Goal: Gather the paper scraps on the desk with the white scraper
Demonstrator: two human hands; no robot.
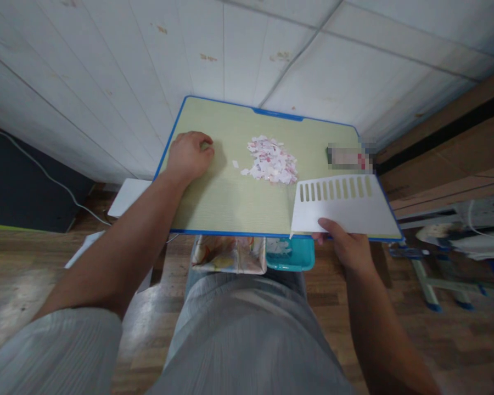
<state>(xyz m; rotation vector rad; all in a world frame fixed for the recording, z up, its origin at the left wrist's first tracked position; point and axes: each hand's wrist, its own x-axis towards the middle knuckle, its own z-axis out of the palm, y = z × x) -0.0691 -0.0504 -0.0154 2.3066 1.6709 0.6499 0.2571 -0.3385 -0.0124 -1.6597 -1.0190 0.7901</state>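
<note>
My left hand (191, 156) rests on the left part of the yellow-green table top (226, 208). Its fingers are loosely curled, with a gap between thumb and forefinger and nothing visible in it. A heap of small white and pinkish paper pieces (273, 162) lies to its right, a few scraps loose beside it. My right hand (348, 246) grips the near edge of a white slotted board (341, 211), thumb on top and fingers underneath. A row of long slots runs along the board's far side. The board covers the table's front right corner.
Below the table's front edge are a patterned fabric box (230, 255) and a turquoise plastic bin (298, 255) with pale scraps in it. A blurred-out item (349, 157) lies at the back right. A white panelled wall (230, 49) stands behind, cardboard boxes (444, 137) at right.
</note>
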